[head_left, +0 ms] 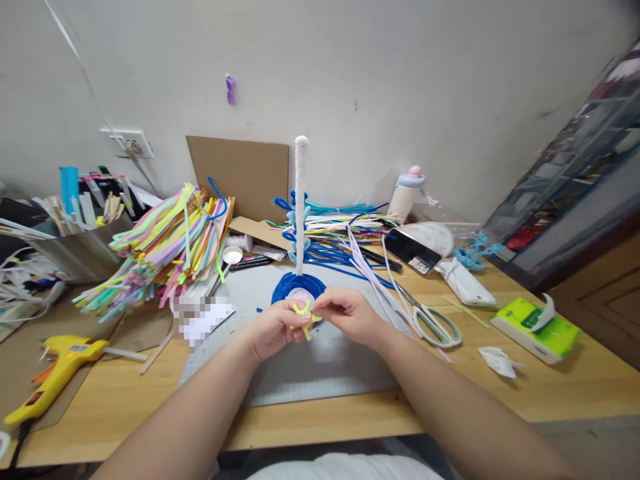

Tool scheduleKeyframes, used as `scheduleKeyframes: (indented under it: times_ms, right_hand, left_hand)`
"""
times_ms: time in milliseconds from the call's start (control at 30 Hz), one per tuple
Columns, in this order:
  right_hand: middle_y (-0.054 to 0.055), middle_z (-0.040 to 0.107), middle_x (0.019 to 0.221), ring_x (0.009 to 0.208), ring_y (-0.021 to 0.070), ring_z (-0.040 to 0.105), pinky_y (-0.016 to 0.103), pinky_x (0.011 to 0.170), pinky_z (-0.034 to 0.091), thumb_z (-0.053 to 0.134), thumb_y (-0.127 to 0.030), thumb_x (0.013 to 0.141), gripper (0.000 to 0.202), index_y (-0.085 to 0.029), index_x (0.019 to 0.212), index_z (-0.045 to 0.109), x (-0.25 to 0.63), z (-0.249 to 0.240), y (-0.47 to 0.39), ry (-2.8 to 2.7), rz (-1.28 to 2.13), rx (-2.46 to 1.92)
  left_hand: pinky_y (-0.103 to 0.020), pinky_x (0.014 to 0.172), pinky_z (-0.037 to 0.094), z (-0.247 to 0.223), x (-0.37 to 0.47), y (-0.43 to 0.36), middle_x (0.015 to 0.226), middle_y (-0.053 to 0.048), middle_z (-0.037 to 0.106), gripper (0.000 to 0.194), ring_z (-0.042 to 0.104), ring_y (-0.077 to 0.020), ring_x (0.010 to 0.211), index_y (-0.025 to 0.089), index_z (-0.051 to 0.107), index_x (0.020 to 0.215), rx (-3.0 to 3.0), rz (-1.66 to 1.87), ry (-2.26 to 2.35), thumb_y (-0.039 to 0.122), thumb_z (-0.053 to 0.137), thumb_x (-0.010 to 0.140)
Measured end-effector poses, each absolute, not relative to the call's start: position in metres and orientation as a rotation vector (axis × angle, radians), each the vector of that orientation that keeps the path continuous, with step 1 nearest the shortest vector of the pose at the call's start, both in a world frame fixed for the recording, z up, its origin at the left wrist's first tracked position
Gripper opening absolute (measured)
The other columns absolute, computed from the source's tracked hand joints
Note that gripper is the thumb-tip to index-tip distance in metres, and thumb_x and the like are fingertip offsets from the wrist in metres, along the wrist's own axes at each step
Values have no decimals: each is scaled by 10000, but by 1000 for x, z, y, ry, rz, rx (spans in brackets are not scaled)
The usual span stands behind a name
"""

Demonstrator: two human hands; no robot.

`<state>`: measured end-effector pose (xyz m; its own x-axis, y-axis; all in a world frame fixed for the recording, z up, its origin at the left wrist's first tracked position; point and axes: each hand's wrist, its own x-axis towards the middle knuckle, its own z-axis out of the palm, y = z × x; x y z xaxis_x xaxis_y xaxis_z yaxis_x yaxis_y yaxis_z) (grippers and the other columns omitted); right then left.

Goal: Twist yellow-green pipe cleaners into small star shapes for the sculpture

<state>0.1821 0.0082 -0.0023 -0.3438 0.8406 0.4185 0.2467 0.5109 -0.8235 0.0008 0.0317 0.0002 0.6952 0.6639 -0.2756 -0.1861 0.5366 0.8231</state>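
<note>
The left hand (280,328) grasps a small yellow, star-shaped fuzzy piece (306,311); the right hand (353,315) seemingly pinches its edge, where overpulling could bend it.

The two forearms (200,397) I see on my feed are bare down to the wrists (254,348), smooth in outline, slimmest there and broadening steadily toward the lower edge, where my view cuts them off. The left hand (280,328) and the right hand (354,319) are bare as well, with rounded backs and fingers (331,301) that narrow toward the tips, though the nails are too small for me to make out. Along the bottom I get a strip of plain white garment (345,468), softly creased, with a gently rippled upper outline.
</note>
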Motion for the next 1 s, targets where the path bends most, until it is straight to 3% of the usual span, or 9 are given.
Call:
scheduleKeyframes:
  times_ms: [300, 467, 633, 733, 867, 1000]
  right_hand:
    - [16, 651, 744, 663, 131, 604, 246, 620, 465, 569, -226, 787, 78, -175, 824, 615, 172, -12, 8, -1604, 1020, -906]
    - [-3, 655, 686, 615, 117, 601, 241, 601, 462, 644, -305, 736, 152, -176, 747, 564, 158, -13, 7, -1307, 1293, -833]
    - [-41, 565, 527, 406, 59, 436, 180, 392, 315, 702, -358, 679, 239, -165, 703, 564, 152, -14, 5, -1058, 1359, -915]
    - [-31, 566, 542, 383, 45, 375, 181, 363, 251, 716, -367, 656, 258, -152, 729, 593, 154, -14, 5, -1023, 1356, -949]
    - [-15, 587, 580, 453, 67, 441, 194, 430, 323, 700, -344, 658, 222, -150, 708, 604, 157, -12, 6, -1088, 1311, -996]
    - [-7, 615, 637, 599, 109, 538, 237, 605, 416, 676, -286, 655, 142, -163, 671, 609, 157, -13, 7, -1148, 1260, -983]
  left_hand:
    - [-130, 507, 416, -3, 5, 29, 635, 12, 568, 204, 511, -27, 491, 118, 592, 788, 810, 670, 634, 164, 737, 653]
    - [-145, 503, 426, -2, 10, 29, 623, 25, 572, 246, 532, -44, 504, 129, 525, 680, 818, 862, 638, 172, 760, 619]
    - [-235, 634, 481, -6, 12, 27, 665, 2, 610, 246, 592, -99, 601, 145, 512, 698, 866, 882, 628, 236, 736, 651]
    - [-276, 709, 466, -7, 12, 27, 716, -6, 616, 250, 600, -124, 684, 148, 516, 689, 1004, 929, 674, 287, 722, 662]
    - [-227, 653, 408, -6, 12, 27, 699, 10, 582, 215, 537, -106, 665, 150, 545, 679, 1395, 1012, 813, 308, 691, 682]
    - [-248, 677, 410, -7, 12, 26, 826, -20, 619, 207, 547, -137, 733, 180, 609, 877, 1680, 1031, 959, 284, 656, 705]
